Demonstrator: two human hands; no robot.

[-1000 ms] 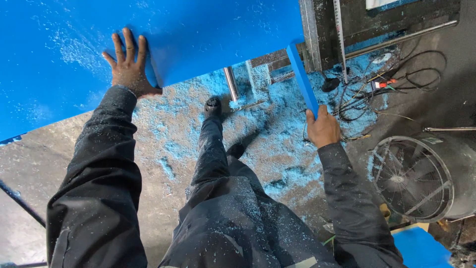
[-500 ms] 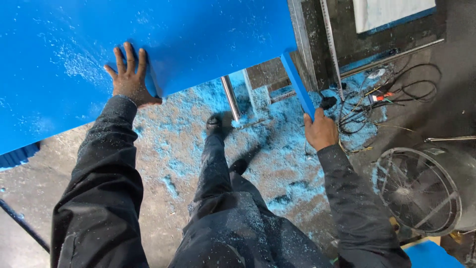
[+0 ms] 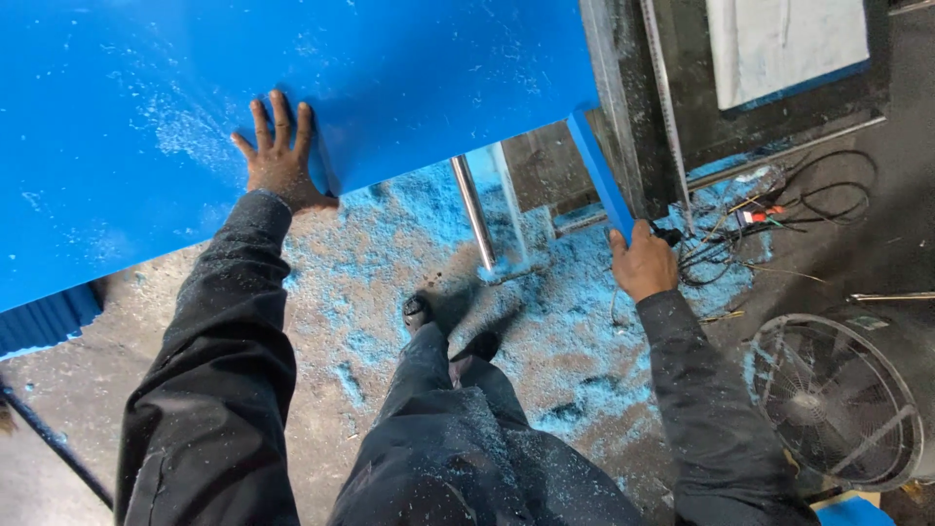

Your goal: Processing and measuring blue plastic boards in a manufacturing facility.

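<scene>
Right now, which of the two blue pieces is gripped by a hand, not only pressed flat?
The narrow blue strip: the right hand grips its near end. On the big blue sheet the left hand only lies flat, fingers spread.

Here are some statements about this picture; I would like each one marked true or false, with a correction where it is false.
1. The left hand lies flat on the big blue sheet. True.
2. The right hand grips a red strip. False: it holds a narrow blue strip.
3. Blue shavings cover the floor. True.
4. The round fan stands at the far left. False: it is at the lower right.
5. Tangled cables lie beyond the right hand. True.
</scene>
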